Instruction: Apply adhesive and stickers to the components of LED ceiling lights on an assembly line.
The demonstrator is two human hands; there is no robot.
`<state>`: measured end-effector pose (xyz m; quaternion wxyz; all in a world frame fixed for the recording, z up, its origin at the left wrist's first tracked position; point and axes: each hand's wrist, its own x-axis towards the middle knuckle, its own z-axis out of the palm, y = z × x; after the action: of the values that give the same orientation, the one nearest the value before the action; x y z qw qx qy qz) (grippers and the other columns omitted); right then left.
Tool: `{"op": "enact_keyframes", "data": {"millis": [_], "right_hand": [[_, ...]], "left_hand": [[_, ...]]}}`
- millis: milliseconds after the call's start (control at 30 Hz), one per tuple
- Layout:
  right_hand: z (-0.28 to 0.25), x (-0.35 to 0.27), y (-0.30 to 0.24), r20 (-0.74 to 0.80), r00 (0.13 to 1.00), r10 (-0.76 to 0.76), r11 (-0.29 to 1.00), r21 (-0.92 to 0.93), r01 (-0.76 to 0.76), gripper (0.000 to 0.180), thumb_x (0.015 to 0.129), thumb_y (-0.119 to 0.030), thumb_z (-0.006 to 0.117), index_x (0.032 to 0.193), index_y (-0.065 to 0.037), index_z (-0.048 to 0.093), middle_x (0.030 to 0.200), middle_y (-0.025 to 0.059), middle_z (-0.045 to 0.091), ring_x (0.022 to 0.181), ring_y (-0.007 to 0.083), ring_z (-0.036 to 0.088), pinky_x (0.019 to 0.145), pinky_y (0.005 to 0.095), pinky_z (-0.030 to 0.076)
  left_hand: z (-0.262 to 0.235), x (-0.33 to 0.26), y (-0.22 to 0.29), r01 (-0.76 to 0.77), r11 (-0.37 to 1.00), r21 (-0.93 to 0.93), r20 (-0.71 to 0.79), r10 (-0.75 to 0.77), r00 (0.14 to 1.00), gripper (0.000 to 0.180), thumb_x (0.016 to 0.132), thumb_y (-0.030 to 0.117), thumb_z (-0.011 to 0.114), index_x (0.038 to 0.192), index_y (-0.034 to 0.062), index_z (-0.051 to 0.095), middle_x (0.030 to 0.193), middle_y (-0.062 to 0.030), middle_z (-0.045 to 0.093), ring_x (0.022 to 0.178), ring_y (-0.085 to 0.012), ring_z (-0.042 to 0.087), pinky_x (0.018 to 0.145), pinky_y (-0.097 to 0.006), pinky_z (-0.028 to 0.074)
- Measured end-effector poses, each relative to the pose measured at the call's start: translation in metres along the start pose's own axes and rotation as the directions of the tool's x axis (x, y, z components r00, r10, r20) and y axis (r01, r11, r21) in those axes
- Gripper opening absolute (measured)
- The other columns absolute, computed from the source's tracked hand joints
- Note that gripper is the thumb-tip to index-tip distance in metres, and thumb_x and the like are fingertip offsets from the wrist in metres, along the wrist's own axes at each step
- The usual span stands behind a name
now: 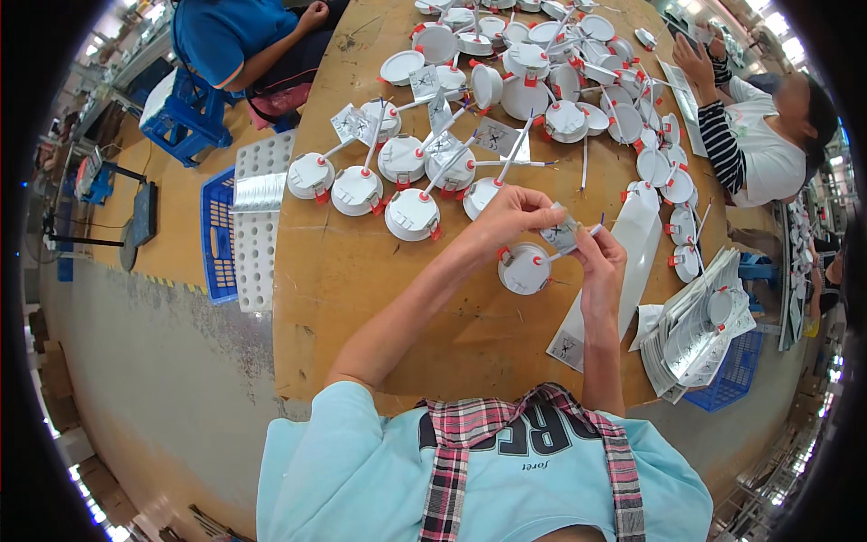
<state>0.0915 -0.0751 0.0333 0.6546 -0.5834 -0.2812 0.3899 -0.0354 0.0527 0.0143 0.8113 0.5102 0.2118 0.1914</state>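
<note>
In front of me on the wooden table, a round white downlight [524, 270] with red clips lies back side up. Its white cable runs up toward my hands. My left hand [521, 217] is closed in a pinch on the left edge of a small silver label [562, 235]. With thumb and forefinger, my right hand [601, 259] pinches the cable close to the label's right side. Whether the label is wrapped around the cable is hidden by my fingers. Just beyond my left hand stands another downlight [480, 197], its cable pointing upward.
Many downlights [414, 215] cover the table's far half, several with silver labels on their cables. A long label sheet [623, 257] lies right of my hand, near a stack of sheets [695, 339]. Blue baskets [218, 237] flank the table [361, 280]. Two people sit nearby.
</note>
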Motion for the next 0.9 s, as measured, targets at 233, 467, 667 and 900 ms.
{"op": "enact_keyframes", "data": {"millis": [233, 467, 667, 900], "right_hand": [[0.006, 0.005, -0.002, -0.034, 0.999, -0.016, 0.999, -0.048, 0.015, 0.016, 0.090, -0.016, 0.063, 0.088, -0.001, 0.062, 0.080, 0.0033, 0.064, 0.072, 0.0085, 0.059, 0.072, 0.0243, 0.047], [0.003, 0.004, 0.002, -0.002, 0.999, -0.042, 0.999, -0.008, 0.042, 0.016, 0.090, -0.016, 0.063, 0.083, -0.003, 0.058, 0.078, 0.0016, 0.061, 0.072, 0.0076, 0.057, 0.072, 0.0249, 0.048], [-0.008, 0.014, 0.001, -0.012, 0.999, -0.046, 0.988, -0.150, 0.044, 0.018, 0.091, -0.017, 0.062, 0.095, 0.000, 0.059, 0.082, 0.0031, 0.060, 0.076, 0.0084, 0.058, 0.073, 0.0246, 0.048], [0.003, 0.000, -0.017, -0.131, 0.859, -0.494, 0.703, -0.642, 0.306, 0.041, 0.088, -0.016, 0.063, 0.123, 0.001, 0.048, 0.117, 0.0120, 0.054, 0.112, 0.0231, 0.048, 0.096, 0.0336, 0.040]], "left_hand": [[-0.002, 0.003, -0.003, -0.017, 1.000, 0.007, -0.042, 0.017, 0.999, 0.025, 0.089, 0.027, 0.065, 0.084, 0.0018, 0.069, 0.077, -0.0017, 0.066, 0.071, -0.0071, 0.058, 0.070, -0.025, 0.047], [0.004, -0.005, 0.003, -0.093, 0.950, 0.299, -0.125, 0.136, 0.983, 0.022, 0.090, 0.021, 0.063, 0.087, -0.0002, 0.069, 0.080, -0.0042, 0.067, 0.072, -0.0090, 0.060, 0.069, -0.027, 0.049], [-0.013, -0.036, 0.030, -0.096, 0.536, 0.839, -0.303, 0.606, 0.735, 0.018, 0.085, 0.015, 0.065, 0.095, -0.0002, 0.064, 0.089, -0.0095, 0.064, 0.079, -0.0195, 0.060, 0.067, -0.032, 0.049], [-0.058, -0.058, -0.002, 0.299, 0.184, 0.936, -0.341, 0.679, 0.650, 0.016, 0.082, 0.014, 0.067, 0.094, 0.0030, 0.064, 0.087, -0.0089, 0.062, 0.086, -0.0262, 0.056, 0.087, -0.037, 0.037]]}}
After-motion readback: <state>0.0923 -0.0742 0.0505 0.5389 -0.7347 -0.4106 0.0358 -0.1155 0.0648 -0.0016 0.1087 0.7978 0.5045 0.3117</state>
